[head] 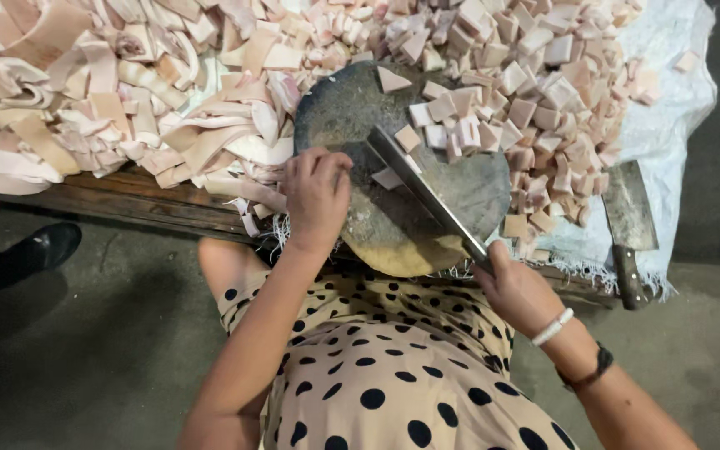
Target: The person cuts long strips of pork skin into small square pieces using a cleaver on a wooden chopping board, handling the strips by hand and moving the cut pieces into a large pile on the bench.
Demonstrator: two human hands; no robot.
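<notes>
**Cleaver on the block, fingers curled beside the blade**

The right hand [517,287] is wrapped tight round the handle of a cleaver [423,193], whose blade lies edge-down across the round chopping block [460,187]. The left hand [317,196], at nine o'clock of the blade, has its fingers curled under, pressing on the block; what it pins is covered by the knuckles. To cut well here, I judge the fingertips should stay tucked behind the knuckles and the blade drop straight. Cut pink squares [493,92] heap from twelve to three o'clock of the block; uncut strips [127,108] pile at ten o'clock. A second cleaver [629,218] lies at four o'clock on the white sack [668,117] covering the counter [139,200]. The block's near edge is hidden by the arms.
</notes>
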